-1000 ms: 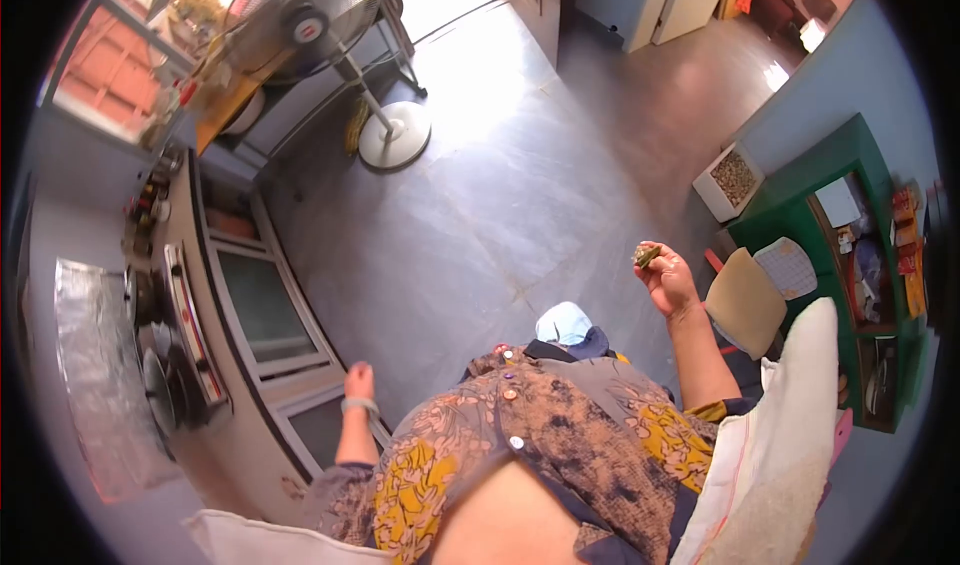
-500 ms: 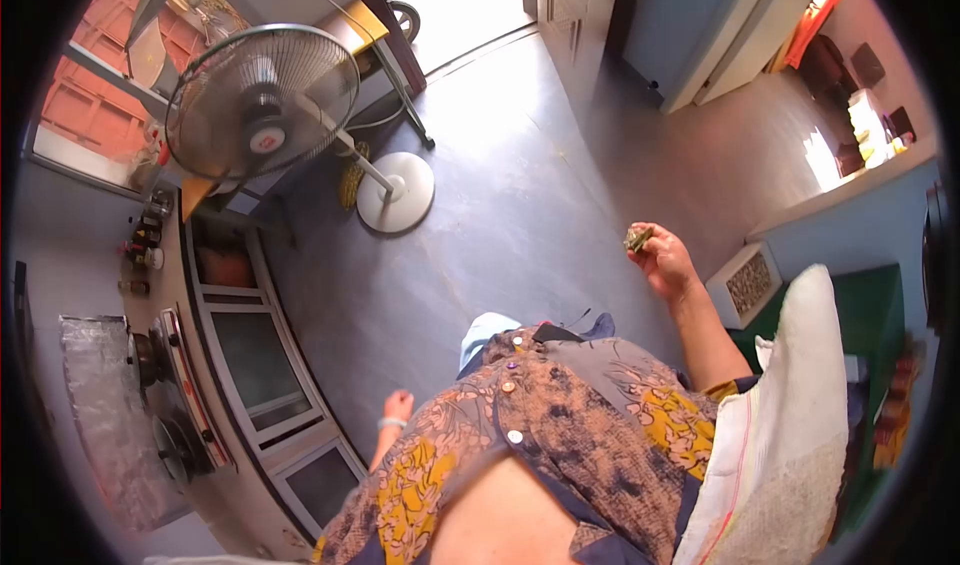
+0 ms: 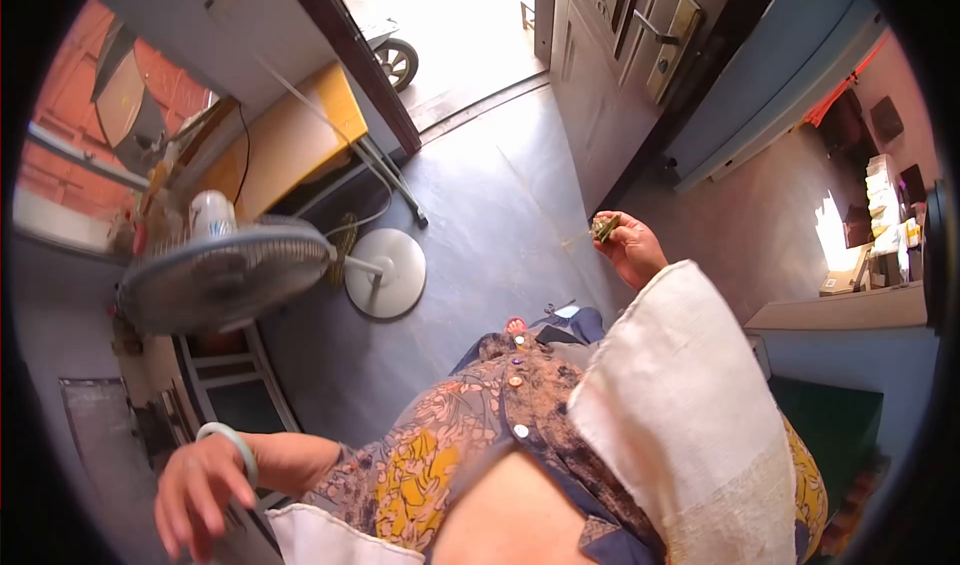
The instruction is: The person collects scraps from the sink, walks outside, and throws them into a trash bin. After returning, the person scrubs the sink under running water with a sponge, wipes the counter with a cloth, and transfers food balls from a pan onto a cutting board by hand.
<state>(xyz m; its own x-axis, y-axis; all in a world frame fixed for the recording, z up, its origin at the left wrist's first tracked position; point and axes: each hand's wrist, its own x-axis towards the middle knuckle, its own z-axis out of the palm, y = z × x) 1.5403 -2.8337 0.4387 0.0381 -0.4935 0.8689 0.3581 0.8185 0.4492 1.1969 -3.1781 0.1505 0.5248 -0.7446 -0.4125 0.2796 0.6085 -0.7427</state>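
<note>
Floor: grey tiling is stretching from the person's feet to a bright doorway.
Patterned shirt: its buttoned front is filling the lower middle of the view.
Pale cloth: it is covering most of the right forearm.
Left hand: its fingers are hanging loosely apart; a pale bangle is circling the wrist.
Right hand: thumb and fingers are clamping on a small green bundle.
Green bundle: it is poking out at the fingertips, showing against the floor.
Fan: its round base is resting on the floor.
Yellow-topped table: it is standing beyond the fan.
Door: it is standing open.
Wheel: it is showing outside.
</note>
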